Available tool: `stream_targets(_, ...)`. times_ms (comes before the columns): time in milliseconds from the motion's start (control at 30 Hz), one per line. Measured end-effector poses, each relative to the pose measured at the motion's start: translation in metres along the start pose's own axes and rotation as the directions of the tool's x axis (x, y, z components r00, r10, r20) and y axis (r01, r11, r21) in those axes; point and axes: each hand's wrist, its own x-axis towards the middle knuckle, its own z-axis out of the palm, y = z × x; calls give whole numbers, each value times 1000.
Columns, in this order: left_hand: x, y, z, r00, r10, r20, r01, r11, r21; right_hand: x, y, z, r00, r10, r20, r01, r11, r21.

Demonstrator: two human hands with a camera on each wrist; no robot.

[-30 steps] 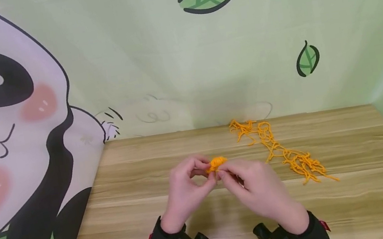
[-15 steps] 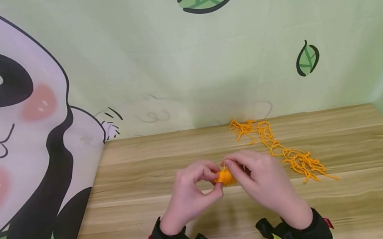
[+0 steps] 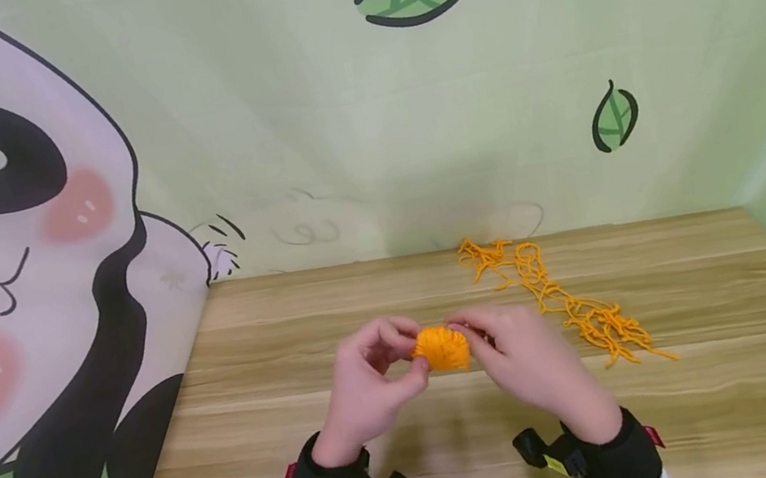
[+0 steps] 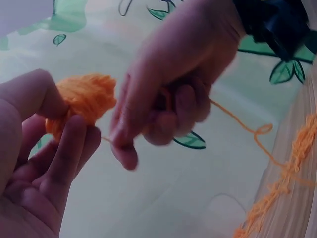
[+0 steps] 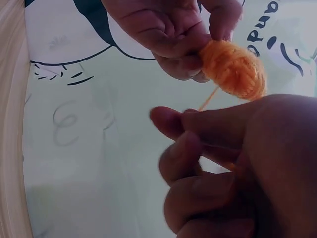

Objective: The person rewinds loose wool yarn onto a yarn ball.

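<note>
A small ball of orange yarn (image 3: pixel 442 348) is held up over the table between both hands. My left hand (image 3: pixel 367 373) pinches its left end between thumb and fingers; the left wrist view shows the wound yarn (image 4: pixel 89 96) in that grip. Close at the ball's right side, my right hand (image 3: pixel 524 355) pinches a single strand (image 5: pixel 208 98) that runs from the ball. The strand passes through the curled right fingers (image 5: pixel 185 158) and leaves the hand as a loose, looped length (image 4: pixel 242 121) leading toward the tangled yarn on the table.
A loose, tangled heap of orange yarn (image 3: pixel 599 325) stretches across the wooden table (image 3: pixel 274 316), from its back edge toward the right. Behind the table stands a pale green backdrop (image 3: pixel 302 117) with a printed panda (image 3: pixel 111 293) and leaves. Each wrist wears a black camera band (image 3: pixel 610 459).
The ball has turned in the left fingers and shows its broad side now. My right hand has swung round the ball and sits at its right. The yarn heap looks the same.
</note>
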Motion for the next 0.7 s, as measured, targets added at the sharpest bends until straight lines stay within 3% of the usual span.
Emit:
stream_targets(100,0,-7,-3,993,-67,-101,58,995,-86,-1,-3,1,995,20,99,-21,1000,7)
stream_targets(233,3,-8,-4,954,-154,-258,121,983,-137,-2,-8,5,982,-31,185,28,999,18)
stream_targets(300,4,-11,-5,936,-158,-315,130,986,-108,-3,-11,6,978,-70,195,67,998,19)
stream_targets(400,5,-15,-7,925,-139,-354,135,990,-36,-5,-14,5,981,-112,160,110,994,25)
stream_targets(500,6,-17,-9,928,-110,-355,136,990,49,-7,-17,3,987,-145,74,142,989,42)
stream_targets(700,5,-20,-10,964,-94,-250,141,974,176,-7,-19,-3,978,-179,-104,188,979,79)
